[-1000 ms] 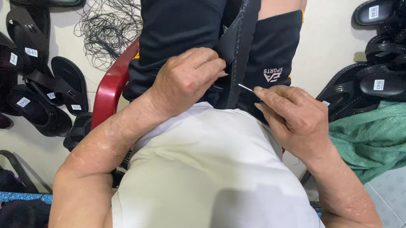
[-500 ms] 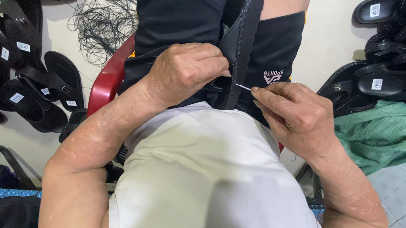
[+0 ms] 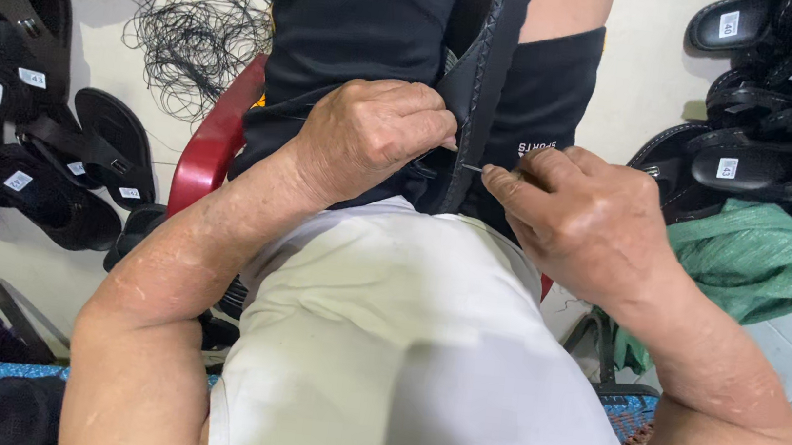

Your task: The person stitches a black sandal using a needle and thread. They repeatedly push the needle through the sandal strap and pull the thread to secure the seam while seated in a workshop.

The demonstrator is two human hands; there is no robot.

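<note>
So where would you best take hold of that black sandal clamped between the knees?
Probably the black sandal is best gripped at its near end, from the left, as the left hand does. It stands on edge between the legs, and the right hand works a needle at its right edge.

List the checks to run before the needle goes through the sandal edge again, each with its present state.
1. Left hand grips the black sandal firmly: ok, fingers wrap its edge.
2. Sandal held steady between the knees: ok, it stands upright between the black shorts.
3. Right hand pinches the needle: ok, the thin metal tip shows past the fingertips.
4. Needle tip aimed at the sandal edge: ok, it points there, close to it.
5. Left fingers out of the needle's path: cannot tell, they sit very near the tip.
6. Thread free of tangles: cannot tell, no thread visible at the needle.
</note>
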